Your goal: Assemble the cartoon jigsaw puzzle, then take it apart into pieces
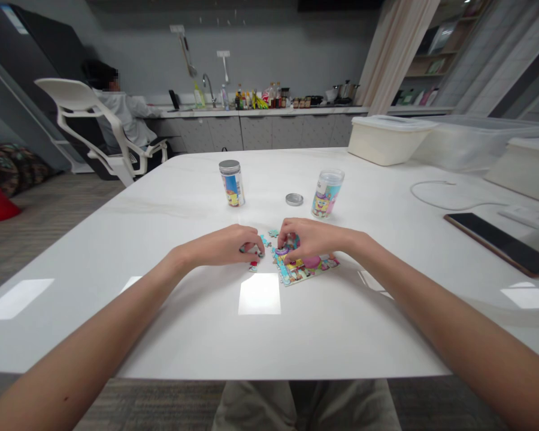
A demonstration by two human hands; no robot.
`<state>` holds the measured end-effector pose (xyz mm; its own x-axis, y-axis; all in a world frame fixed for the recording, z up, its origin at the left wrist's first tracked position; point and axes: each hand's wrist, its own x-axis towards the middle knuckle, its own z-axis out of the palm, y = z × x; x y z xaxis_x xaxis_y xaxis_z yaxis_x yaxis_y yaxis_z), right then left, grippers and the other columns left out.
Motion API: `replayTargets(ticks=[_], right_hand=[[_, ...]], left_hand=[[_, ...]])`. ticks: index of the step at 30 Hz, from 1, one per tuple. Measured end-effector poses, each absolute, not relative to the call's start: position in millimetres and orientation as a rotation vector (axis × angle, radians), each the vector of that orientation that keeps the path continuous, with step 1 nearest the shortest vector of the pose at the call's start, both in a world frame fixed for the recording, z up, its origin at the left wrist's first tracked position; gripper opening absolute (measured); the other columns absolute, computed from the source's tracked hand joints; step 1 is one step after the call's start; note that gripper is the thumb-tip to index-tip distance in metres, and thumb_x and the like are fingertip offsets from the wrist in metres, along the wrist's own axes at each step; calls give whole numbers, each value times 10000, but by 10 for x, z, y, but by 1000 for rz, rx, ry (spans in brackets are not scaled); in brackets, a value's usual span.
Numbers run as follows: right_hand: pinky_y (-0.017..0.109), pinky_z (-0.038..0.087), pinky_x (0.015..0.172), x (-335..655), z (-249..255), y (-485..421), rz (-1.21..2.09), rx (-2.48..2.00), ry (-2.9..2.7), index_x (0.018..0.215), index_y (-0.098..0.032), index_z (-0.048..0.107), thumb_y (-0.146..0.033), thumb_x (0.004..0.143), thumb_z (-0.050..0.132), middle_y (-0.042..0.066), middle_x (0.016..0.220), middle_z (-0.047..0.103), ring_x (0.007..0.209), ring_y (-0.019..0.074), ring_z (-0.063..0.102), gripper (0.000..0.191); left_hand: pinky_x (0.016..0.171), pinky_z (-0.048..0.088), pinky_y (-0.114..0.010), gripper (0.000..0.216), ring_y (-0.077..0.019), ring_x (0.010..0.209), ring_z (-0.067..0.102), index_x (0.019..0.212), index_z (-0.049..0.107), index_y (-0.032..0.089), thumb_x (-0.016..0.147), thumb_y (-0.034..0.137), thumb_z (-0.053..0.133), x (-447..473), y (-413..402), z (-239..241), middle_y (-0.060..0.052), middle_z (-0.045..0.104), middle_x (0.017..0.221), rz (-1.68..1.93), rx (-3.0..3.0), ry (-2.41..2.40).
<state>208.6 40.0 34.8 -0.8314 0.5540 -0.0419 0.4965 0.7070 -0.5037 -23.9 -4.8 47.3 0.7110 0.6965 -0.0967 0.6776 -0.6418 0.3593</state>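
My left hand (234,245) is curled with its fingers closed on a small jigsaw puzzle piece (254,264), just left of the partly joined puzzle. My right hand (312,237) reaches over the joined jigsaw puzzle (303,274), which shows colourful cartoon figures in yellow, pink and blue. Its thumb and fingers are bent together on a piece at the puzzle's upper left edge, and the palm covers part of the picture. Loose light-blue pieces (273,233) lie between my two hands.
Behind the hands stand a lidded cartoon jar (232,184), a silver lid (294,199) and a clear open jar (327,194). A phone (503,242), white cable (431,202) and plastic bins (386,140) are on the right. A person (123,114) sits beyond the table at left.
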Motion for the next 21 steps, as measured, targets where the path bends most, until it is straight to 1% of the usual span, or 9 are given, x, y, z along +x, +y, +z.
replayTargets(ticks=[3, 6, 8, 12, 15, 19, 21], right_hand=[[295, 463, 772, 2064, 363, 369, 794, -853, -2815, 815, -194, 669, -295, 724, 720, 56, 973, 595, 851, 184, 587, 145], [288, 452, 729, 2061, 369, 354, 828, -878, -2788, 861, -191, 636, -311, 722, 725, 41, 916, 623, 822, 183, 584, 204], [284, 447, 715, 2067, 365, 357, 877, -883, -2769, 910, -194, 621, -326, 726, 723, 34, 920, 641, 821, 183, 586, 249], [277, 443, 733, 2077, 352, 373, 941, -855, -2752, 977, -206, 620, -341, 725, 721, 32, 987, 653, 860, 185, 587, 303], [279, 443, 736, 2078, 351, 381, 946, -865, -2761, 1002, -210, 633, -367, 709, 732, 35, 1003, 655, 869, 191, 587, 346], [286, 446, 744, 2071, 368, 381, 935, -888, -2774, 1067, -208, 649, -373, 699, 736, 49, 1017, 650, 875, 197, 586, 412], [289, 449, 739, 2068, 376, 377, 929, -892, -2780, 1084, -203, 653, -365, 702, 732, 52, 1003, 645, 861, 194, 584, 422]], left_hand=[[684, 389, -258, 225, -141, 719, 532, 1035, 664, 209, 855, 294, 559, -204, -51, 414, -6, 574, 835, 143, 2544, 1145], [711, 400, -275, 289, -159, 767, 539, 1078, 641, 214, 877, 405, 556, -137, -60, 326, -16, 566, 874, 230, 2531, 1186], [723, 405, -281, 291, -168, 793, 541, 1057, 635, 217, 889, 435, 542, -96, -69, 275, -19, 555, 879, 274, 2533, 1187], [731, 415, -283, 268, -174, 823, 538, 1028, 612, 212, 898, 432, 531, -62, -90, 232, -23, 543, 902, 306, 2513, 1191], [714, 422, -287, 268, -175, 808, 532, 1013, 581, 204, 899, 438, 518, -74, -101, 243, -29, 548, 904, 299, 2494, 1203], [708, 423, -297, 249, -173, 780, 527, 910, 556, 187, 886, 434, 531, -97, -101, 296, -29, 556, 874, 245, 2470, 1248], [723, 422, -303, 244, -177, 794, 532, 915, 564, 181, 878, 421, 548, -102, -97, 319, -31, 559, 884, 238, 2451, 1255]])
